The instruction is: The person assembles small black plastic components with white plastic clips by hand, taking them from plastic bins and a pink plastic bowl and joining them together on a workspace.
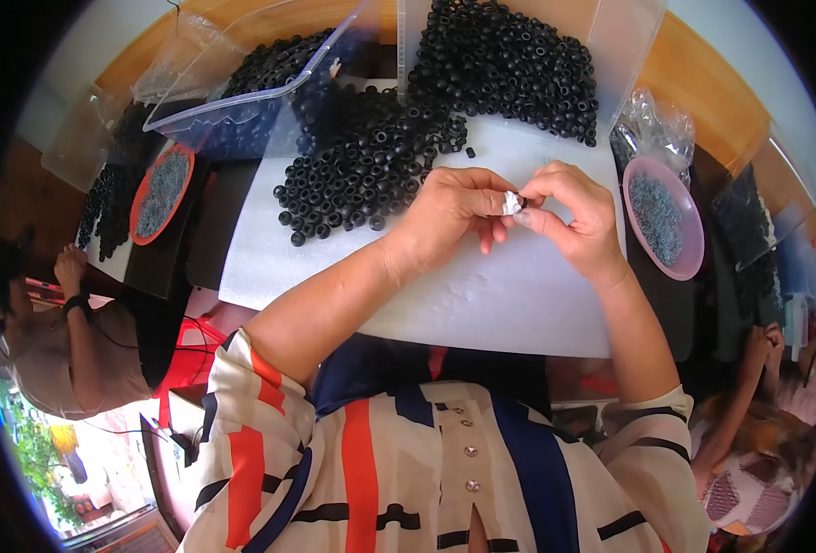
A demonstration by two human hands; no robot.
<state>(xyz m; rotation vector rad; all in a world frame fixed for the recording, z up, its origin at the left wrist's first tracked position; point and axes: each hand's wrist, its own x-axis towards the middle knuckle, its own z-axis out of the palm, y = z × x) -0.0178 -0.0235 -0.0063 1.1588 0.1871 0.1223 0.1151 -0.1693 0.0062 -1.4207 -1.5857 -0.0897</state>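
My left hand (454,210) and my right hand (569,217) meet over a white foam sheet (481,295). Together their fingertips pinch a small white and black piece (513,203); its exact shape is hidden by the fingers. A heap of black rubber rings (362,170) lies on the sheet just left of and behind my left hand. One loose black ring (470,153) sits apart, behind my hands.
A clear bin (509,60) full of black rings stands at the back, with another clear bin (260,92) to its left. A pink dish (666,219) of small grey parts sits right of my hands, an orange dish (161,192) far left. Other people sit at left (67,341) and right (776,405).
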